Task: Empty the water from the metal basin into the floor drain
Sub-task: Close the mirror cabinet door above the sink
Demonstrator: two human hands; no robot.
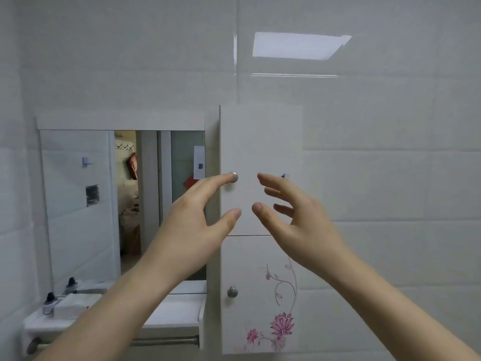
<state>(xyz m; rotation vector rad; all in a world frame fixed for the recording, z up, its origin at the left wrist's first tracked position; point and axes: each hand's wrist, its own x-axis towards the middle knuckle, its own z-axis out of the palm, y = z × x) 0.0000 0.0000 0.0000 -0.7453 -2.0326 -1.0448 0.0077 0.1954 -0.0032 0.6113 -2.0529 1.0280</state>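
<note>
Up at wall level, we see both bare hands raised in front of a white wall cabinet [260, 142]. Left hand [192, 225] has fingers spread, grip empty, index fingertip just at or over the upper round knob [234, 177]; we cannot tell if it touches. Right hand [296, 217] also has fingers spread and curled loosely, grip empty, thumb tip near the left thumb tip but apart from it. Both forearms run out of the bottom of the view.

Metal basin and floor drain: neither shows anywhere in this view, so we cannot place them; the camera points at the wall, floor cut off.

Cabinet has an upper door and a lower door with a second knob [232, 292] and a pink flower print [282, 324]; its bottom edge sits near the lower border. Mirror [78, 204] to the left reflects a doorway and blurred things we cannot make out. Below it, a white shelf [177, 313] carries a dark-capped bottle [49, 303] and a white box [75, 306], partly hidden by the left forearm. A metal rail [166, 342] under the shelf is mostly covered. Grey tiled wall [390, 152] shows a bright rectangular light reflection [296, 45].
</note>
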